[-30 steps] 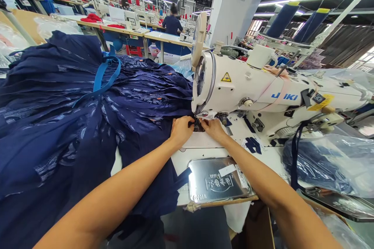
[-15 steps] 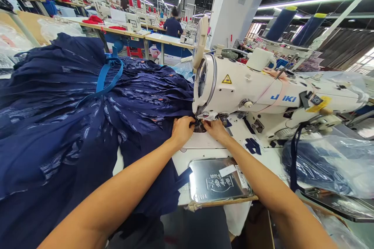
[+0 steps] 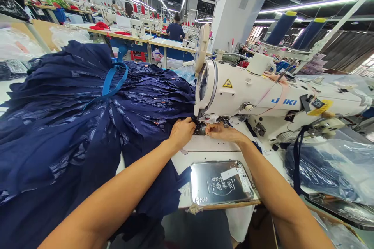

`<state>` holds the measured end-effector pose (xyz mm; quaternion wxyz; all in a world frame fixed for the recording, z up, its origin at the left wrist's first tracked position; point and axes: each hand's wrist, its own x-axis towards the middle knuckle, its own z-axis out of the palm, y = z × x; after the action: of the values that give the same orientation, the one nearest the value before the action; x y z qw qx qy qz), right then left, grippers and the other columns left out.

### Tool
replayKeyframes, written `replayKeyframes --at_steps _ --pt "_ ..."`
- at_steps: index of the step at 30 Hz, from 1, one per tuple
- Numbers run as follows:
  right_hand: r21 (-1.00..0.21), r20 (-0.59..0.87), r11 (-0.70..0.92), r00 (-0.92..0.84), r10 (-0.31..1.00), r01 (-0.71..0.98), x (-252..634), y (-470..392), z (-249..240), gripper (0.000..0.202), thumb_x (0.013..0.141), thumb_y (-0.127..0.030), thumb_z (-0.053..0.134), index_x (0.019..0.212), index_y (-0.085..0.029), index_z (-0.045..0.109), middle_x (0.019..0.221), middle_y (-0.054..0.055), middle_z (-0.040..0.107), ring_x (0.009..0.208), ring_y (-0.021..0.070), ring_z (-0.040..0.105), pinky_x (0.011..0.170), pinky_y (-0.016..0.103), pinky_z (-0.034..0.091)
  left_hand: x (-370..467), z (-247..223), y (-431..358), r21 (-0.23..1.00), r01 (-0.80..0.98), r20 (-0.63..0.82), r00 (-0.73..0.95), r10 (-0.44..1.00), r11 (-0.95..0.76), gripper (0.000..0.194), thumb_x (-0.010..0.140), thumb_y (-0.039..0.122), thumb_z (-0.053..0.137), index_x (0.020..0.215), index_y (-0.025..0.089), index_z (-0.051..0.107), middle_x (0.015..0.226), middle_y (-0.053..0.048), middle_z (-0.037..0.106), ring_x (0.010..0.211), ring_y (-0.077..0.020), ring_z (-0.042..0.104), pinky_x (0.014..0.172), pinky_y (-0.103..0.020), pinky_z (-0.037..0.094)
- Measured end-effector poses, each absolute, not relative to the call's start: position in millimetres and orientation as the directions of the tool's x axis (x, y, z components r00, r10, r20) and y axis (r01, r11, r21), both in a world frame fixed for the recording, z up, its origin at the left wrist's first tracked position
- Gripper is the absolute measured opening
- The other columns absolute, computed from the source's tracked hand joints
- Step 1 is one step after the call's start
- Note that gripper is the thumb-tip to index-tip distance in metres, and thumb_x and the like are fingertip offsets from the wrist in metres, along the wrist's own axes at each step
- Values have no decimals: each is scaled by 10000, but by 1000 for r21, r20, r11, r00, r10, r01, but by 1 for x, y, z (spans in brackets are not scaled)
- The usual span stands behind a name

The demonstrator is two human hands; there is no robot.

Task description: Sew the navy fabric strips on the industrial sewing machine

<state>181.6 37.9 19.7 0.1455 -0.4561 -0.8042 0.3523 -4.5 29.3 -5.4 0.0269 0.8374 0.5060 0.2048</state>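
A white sewing machine [image 3: 248, 87] stands ahead of me, its needle end at left. My left hand [image 3: 183, 130] is closed at the edge of a navy garment [image 3: 154, 132], just left of the needle area. On the other side, my right hand [image 3: 223, 131] pinches with thumb and forefinger. A small dark piece [image 3: 200, 128] lies between both sets of fingertips under the machine head; its kind is hard to make out. Many navy garments lie piled at left, with a blue strap [image 3: 112, 83] on top.
A shiny metal tin lid [image 3: 220, 183] lies at the table's front edge. Navy cloth in clear plastic bags [image 3: 324, 167] sits at right. Two navy thread cones [image 3: 282, 27] stand above the machine. Co-workers sit at far tables, one person [image 3: 175, 29] in dark clothes.
My right hand has turned and shifted slightly right, its forearm swinging outward. My left hand stays by the needle area. The whole view has shifted slightly.
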Motion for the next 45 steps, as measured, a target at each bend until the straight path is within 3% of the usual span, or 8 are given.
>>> replayKeyframes --at_steps 5,10,15,23,29,37,41,45 --pt "-775 -91 219 -448 889 593 189 41 24 146 740 -222 450 628 -170 528 565 -36 500 550 95 448 565 230 374 -12 -6 11 307 632 436 572 695 -712 194 842 166 411 812 174 602 868 -31 644 818 -155 584 725 -275 396" --pt "-839 -89 182 -459 884 513 170 32 17 243 767 -337 489 615 -161 557 584 -22 558 502 79 434 530 220 363 -2 -1 -17 182 431 497 735 461 -884 246 838 112 358 722 153 571 683 -45 601 688 -151 545 679 -265 409" --pt "-887 -62 120 -372 926 446 153 12 13 158 697 -220 523 551 -168 495 506 -57 482 452 60 358 461 195 292 8 -1 -37 189 288 540 768 344 -939 263 833 90 344 703 152 563 625 -24 579 608 -133 520 641 -255 430" --pt "-898 20 171 -352 936 404 184 -22 14 207 680 -282 540 527 -167 462 483 -66 407 483 66 352 499 209 301 0 -3 -16 253 396 605 647 464 -883 302 840 162 418 1123 158 522 1165 -119 576 1062 -194 538 850 -332 446" --pt "-861 22 175 -310 950 477 218 -60 14 270 727 -371 522 553 -169 477 519 -38 437 519 85 381 497 216 305 -5 -5 1 240 505 469 688 555 -829 201 849 201 433 824 169 630 817 -49 672 777 -155 603 732 -289 433" --pt "-856 63 49 10 998 514 309 -146 27 439 755 -567 463 580 -166 506 559 -9 483 519 95 417 516 231 335 -8 9 1 61 501 576 689 440 -864 245 842 231 411 748 201 636 755 -27 674 705 -169 570 636 -310 381" --pt "-880 -140 -102 -48 989 463 349 -202 17 436 777 -552 446 604 -162 535 580 -5 523 525 97 476 526 224 388 0 9 8 -67 422 684 680 266 -904 186 826 252 456 723 240 610 722 13 675 753 -191 584 663 -338 383" --pt "-706 -421 -337 13 907 624 382 -228 -39 169 744 -329 548 766 -168 595 585 -19 586 465 104 527 469 206 409 3 4 11 16 411 690 655 307 -912 157 832 264 457 721 280 568 704 59 650 717 -160 599 760 -370 396"
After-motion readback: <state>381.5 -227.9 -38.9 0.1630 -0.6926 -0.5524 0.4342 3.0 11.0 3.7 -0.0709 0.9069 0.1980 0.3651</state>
